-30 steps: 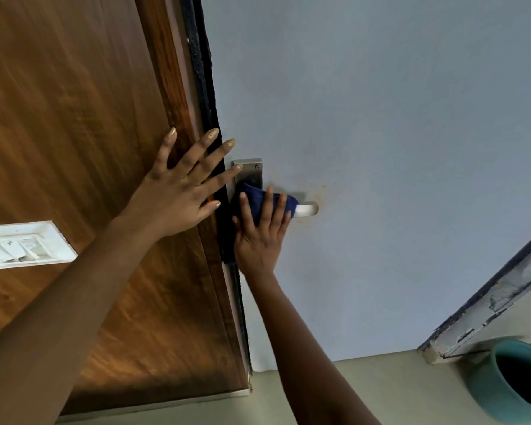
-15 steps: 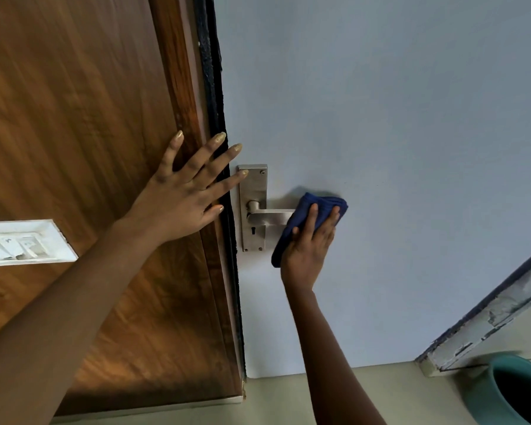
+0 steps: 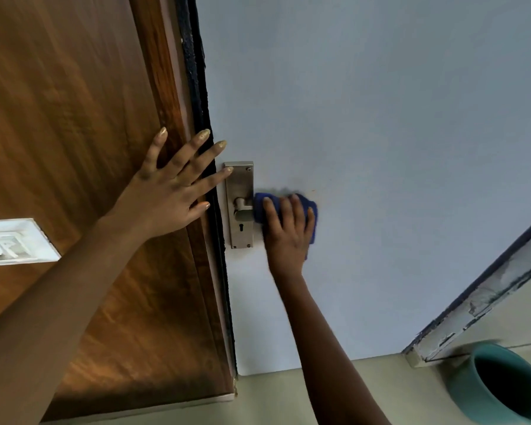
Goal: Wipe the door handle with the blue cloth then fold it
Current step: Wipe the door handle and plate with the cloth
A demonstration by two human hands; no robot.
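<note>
A silver lever door handle point(image 3: 242, 207) with a keyhole plate is fixed to the pale blue door point(image 3: 365, 133) near its left edge. My right hand point(image 3: 288, 233) presses the bunched blue cloth point(image 3: 259, 208) around the lever, covering most of it; only the lever's root shows. My left hand point(image 3: 172, 191) lies flat with fingers spread on the brown wooden frame point(image 3: 74, 118), fingertips reaching the door edge and the top of the handle plate.
A white switch plate point(image 3: 16, 242) sits on the wood panel at the left. A teal bucket point(image 3: 503, 391) stands on the floor at the lower right, beside a chipped white frame point(image 3: 478, 305).
My right hand slid the blue cloth back left along the lever from its tip toward the plate. My left hand stayed on the wooden frame.
</note>
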